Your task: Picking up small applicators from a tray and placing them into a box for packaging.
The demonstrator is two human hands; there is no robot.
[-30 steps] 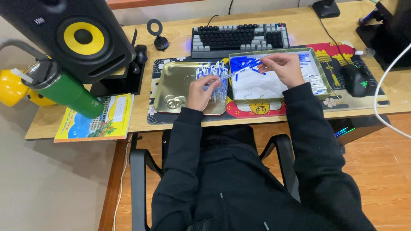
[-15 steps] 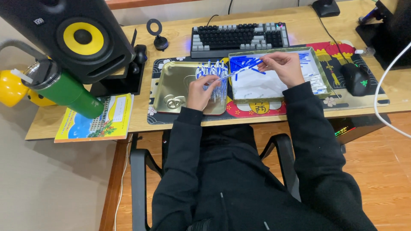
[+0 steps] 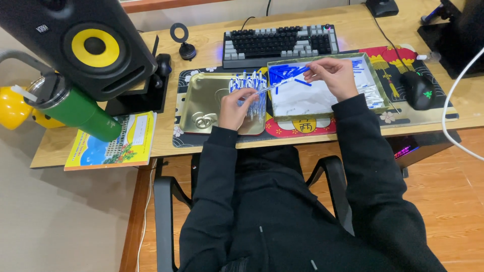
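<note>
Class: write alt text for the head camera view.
A person's left hand grips a bundle of blue-and-clear plastic pens over a gold metal tray, while the right hand holds one thin clear pen above a tray of blue caps.

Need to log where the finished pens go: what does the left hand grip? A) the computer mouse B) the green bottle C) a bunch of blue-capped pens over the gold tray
C: the left hand grips a bunch of pens upright over the gold tray.
</note>
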